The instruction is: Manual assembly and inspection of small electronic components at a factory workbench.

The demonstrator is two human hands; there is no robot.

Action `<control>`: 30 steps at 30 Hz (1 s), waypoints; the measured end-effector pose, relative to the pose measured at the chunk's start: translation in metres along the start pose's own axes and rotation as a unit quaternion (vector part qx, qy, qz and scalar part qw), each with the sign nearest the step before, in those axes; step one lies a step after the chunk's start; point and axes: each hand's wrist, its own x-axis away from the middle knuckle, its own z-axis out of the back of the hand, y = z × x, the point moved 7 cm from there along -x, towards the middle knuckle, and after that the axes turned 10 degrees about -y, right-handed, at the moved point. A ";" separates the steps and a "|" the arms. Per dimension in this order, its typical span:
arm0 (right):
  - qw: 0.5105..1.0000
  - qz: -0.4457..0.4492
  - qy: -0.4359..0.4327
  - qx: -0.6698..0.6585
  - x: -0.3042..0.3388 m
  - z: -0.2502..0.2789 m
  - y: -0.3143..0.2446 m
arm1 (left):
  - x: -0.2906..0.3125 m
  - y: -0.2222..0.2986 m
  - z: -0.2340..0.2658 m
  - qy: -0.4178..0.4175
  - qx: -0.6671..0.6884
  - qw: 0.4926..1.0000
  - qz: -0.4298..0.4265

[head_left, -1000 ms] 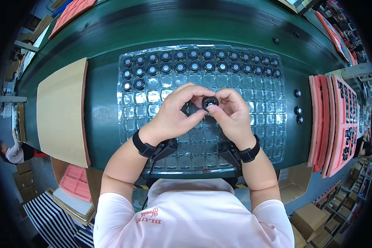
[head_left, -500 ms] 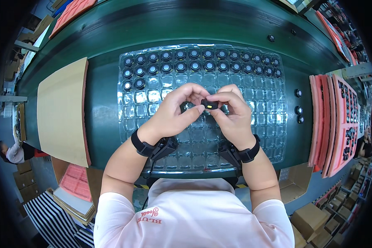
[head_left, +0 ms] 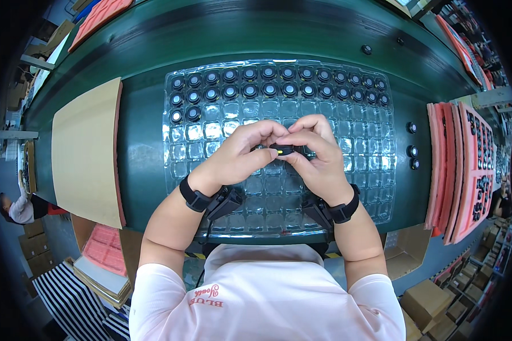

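Note:
Between my two hands, above the middle of a clear plastic tray [head_left: 256, 220], is a small round black part [head_left: 284, 150] with a yellow mark on its side. My left hand [head_left: 243, 152] pinches its left side with the thumb and fingers. The thumb and fingers of my right hand [head_left: 321, 152] close on its right side and top. Fingertips cover much of the part. Two full rows of similar round black parts [head_left: 250, 90] with pale centres fill the tray's far cells, and two more sit at the left of the third row.
Left of the tray lies a tan board [head_left: 85, 153]. Several loose round parts [head_left: 412, 151] rest to the right on the green surface [head_left: 142, 170]. Beyond them stand pink foam trays [head_left: 466, 170] on edge. Another part [head_left: 367, 50] lies on the far green strip.
The held part has tilted and dropped slightly between my fingers, so less of its yellow mark shows. The loose parts on the far strip have shifted a little left.

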 end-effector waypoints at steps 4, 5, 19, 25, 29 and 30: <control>1.000 0.004 -0.001 0.004 -0.001 -0.002 -0.004 | 0.002 0.003 -0.001 -0.001 -0.016 1.000 0.001; 1.000 0.003 -0.001 0.004 -0.001 -0.001 -0.003 | 0.001 0.003 0.000 -0.002 -0.015 1.000 0.001; 0.999 -0.018 -0.008 -0.040 -0.004 -0.004 0.002 | 0.004 -0.004 0.003 0.000 -0.020 0.999 0.038; 0.996 -0.009 0.034 -0.082 -0.001 0.000 0.015 | -0.001 0.033 0.007 0.060 -0.239 0.969 -0.004; 0.991 -0.014 0.056 -0.122 -0.001 0.005 0.026 | 0.007 0.062 0.017 0.132 -0.422 0.897 0.010; 0.990 -0.011 0.059 -0.124 -0.002 0.006 0.025 | 0.011 0.068 0.022 0.155 -0.493 0.856 0.032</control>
